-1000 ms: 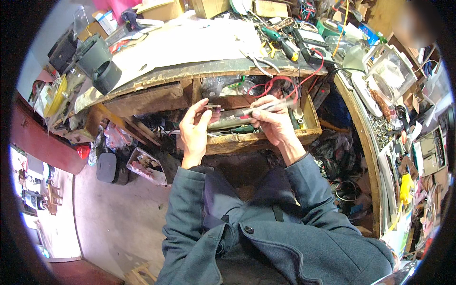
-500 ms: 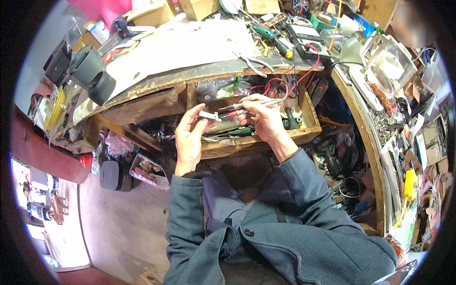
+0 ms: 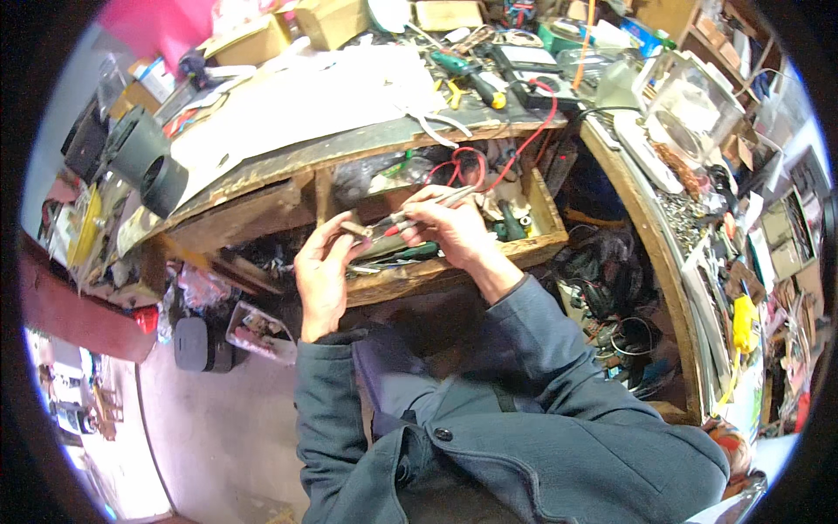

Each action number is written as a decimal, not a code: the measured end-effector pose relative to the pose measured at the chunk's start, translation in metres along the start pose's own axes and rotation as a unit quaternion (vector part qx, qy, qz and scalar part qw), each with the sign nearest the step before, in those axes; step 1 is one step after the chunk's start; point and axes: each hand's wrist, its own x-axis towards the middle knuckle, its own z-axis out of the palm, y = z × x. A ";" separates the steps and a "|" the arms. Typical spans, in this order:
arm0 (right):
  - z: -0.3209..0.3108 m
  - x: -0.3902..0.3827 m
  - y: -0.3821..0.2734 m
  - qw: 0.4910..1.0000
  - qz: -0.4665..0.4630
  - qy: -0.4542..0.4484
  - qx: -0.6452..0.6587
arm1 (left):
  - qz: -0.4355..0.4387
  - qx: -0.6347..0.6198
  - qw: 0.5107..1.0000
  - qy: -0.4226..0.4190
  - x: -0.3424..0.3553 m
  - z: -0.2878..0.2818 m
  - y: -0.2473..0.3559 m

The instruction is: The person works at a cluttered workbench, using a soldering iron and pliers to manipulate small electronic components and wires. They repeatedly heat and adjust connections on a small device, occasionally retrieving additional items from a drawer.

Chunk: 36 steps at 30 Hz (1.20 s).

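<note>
From the head view, holds a small flat part (image 3: pixel 356 231) above an open wooden drawer (image 3: pixel 546 208), pinched between the thumb and fingers of the left hand (image 3: pixel 321 278). Grasps two slim test probes (image 3: pixel 390 231) together in the right hand (image 3: pixel 458 231), also over the drawer, with the tips pointed left at the part. No slack in either grip: closed on the part at the left, around the probes at the right.

Shows a narrow, brownish side of the part now, in place of the white face visible half a second ago. Suggests a fresh angle of part to probes, with work at the tips well under way rather than finished. Too small and blurred at the tips to tell touching from just apart.

Trails a red lead (image 3: pixel 554 105) past the drawer's right rear to a dark, meter-like device (image 3: pixel 546 93) on the table (image 3: pixel 332 150), behind the drawer. Has pale-handled pliers (image 3: pixel 435 128) spread at the table edge just behind the drawer, and a teal tool (image 3: pixel 454 63) farther back. Keeps a green-handled tool (image 3: pixel 417 253) inside the drawer, beneath the hands. Leaves a black bin (image 3: pixel 199 343) and an open carton (image 3: pixel 262 332) on the floor, left of the drawer.
</note>
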 end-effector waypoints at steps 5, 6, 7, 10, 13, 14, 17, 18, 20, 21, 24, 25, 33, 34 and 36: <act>0.000 0.001 0.002 1.000 -0.021 -0.002 -0.012 | -0.001 0.025 1.000 0.000 0.000 0.002 0.001; 0.000 0.002 0.003 0.999 -0.028 -0.015 -0.012 | 0.003 0.028 1.000 -0.001 0.000 0.003 0.001; -0.002 0.003 0.002 0.999 -0.034 -0.020 -0.019 | 0.008 0.030 1.000 -0.003 0.000 0.003 0.001; -0.003 0.003 0.002 0.999 -0.026 -0.006 -0.021 | 0.008 0.027 1.000 -0.008 0.001 0.003 -0.002; -0.002 0.003 0.005 0.999 -0.027 -0.027 0.008 | 0.005 0.038 0.999 0.004 0.001 0.001 -0.002; 0.000 0.002 0.004 0.999 -0.028 -0.025 -0.002 | 0.009 0.032 0.999 0.002 0.000 0.001 -0.002; 0.001 0.001 0.004 0.999 -0.035 -0.011 -0.024 | 0.016 0.064 0.998 0.012 0.003 -0.001 -0.007; -0.001 0.001 0.004 0.999 -0.036 -0.014 -0.026 | 0.008 0.045 0.999 0.013 0.003 0.003 -0.005; 0.005 -0.002 0.000 0.999 -0.034 0.003 -0.024 | 0.006 0.045 0.999 0.013 0.003 0.005 -0.004; 0.010 -0.004 -0.004 0.999 -0.032 0.024 -0.019 | 0.006 0.047 0.999 0.015 0.003 0.005 -0.004; 0.008 -0.001 0.002 0.999 -0.031 0.022 -0.032 | -0.010 0.038 0.999 0.015 0.002 0.004 -0.002; 0.008 -0.001 0.002 0.999 -0.029 0.021 -0.036 | -0.011 0.038 0.999 0.015 0.002 0.003 -0.002; 0.006 0.000 0.001 0.998 -0.026 0.019 -0.049 | -0.005 0.053 0.999 0.008 0.003 0.005 -0.001; 0.005 0.001 0.002 0.998 -0.029 0.016 -0.045 | -0.008 0.056 0.998 0.006 0.004 0.003 -0.002; 0.004 0.001 0.003 0.999 -0.031 0.013 -0.043 | -0.009 0.064 0.998 0.003 0.004 0.003 -0.002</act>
